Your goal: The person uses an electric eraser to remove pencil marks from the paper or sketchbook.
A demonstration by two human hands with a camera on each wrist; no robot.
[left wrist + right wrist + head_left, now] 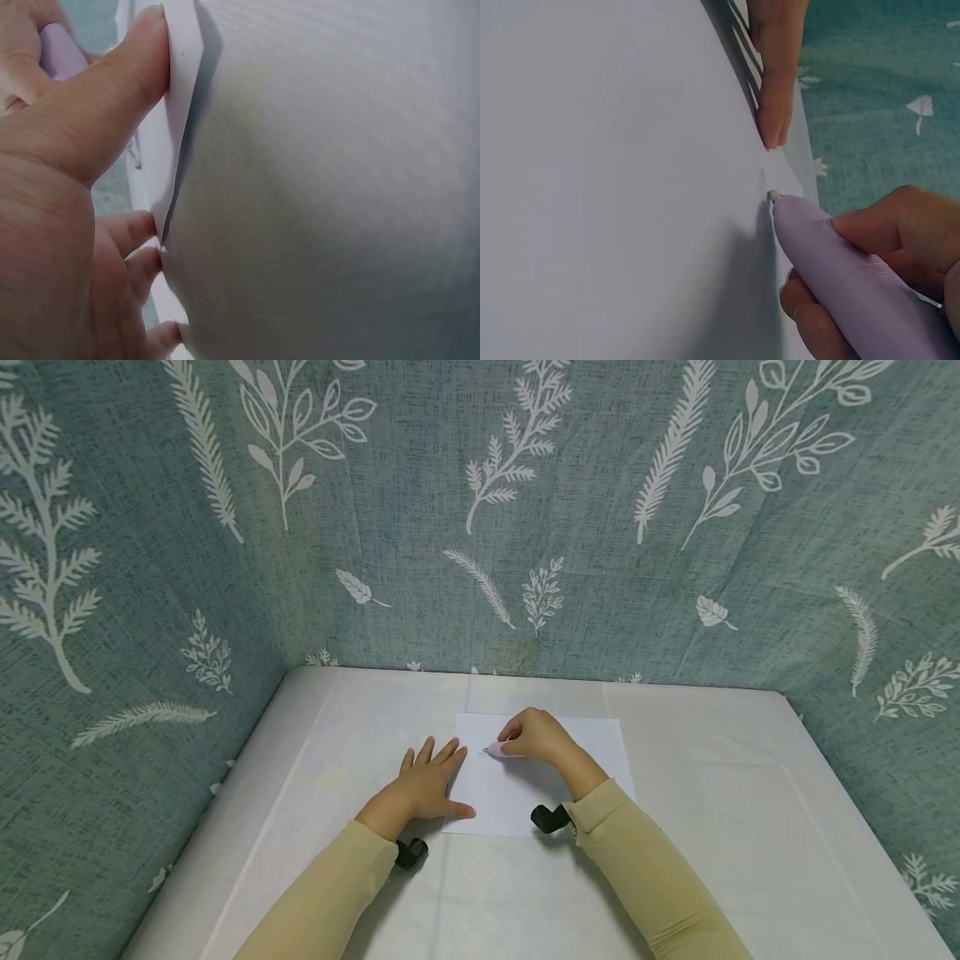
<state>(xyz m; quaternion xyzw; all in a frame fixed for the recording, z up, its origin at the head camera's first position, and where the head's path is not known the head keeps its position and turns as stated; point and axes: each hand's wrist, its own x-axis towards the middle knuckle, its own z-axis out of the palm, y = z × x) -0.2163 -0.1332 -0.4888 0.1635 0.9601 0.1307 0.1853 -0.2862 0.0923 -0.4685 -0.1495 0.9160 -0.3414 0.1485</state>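
A white sheet of paper [517, 814] lies on the white-covered table. My right hand [536, 737] pinches a thick lilac pen-shaped tool [847, 277] between thumb and fingers. Its short pale tip [775, 196] points at the paper's upper left part, by a faint grey mark; whether it touches I cannot tell. What kind of pen it is does not show. The left hand [423, 789] lies spread over the paper's left edge, its thumb [139, 56] on the sheet. In the left wrist view that edge of the paper [180, 97] stands slightly off the cloth.
White cloth [712, 793] covers the table, with crease lines on both sides. Behind and beside it hangs a green-blue curtain [405, 568] with white leaf prints. A black wrist camera [551, 818] sits under the right cuff, another black camera [411, 853] at the left.
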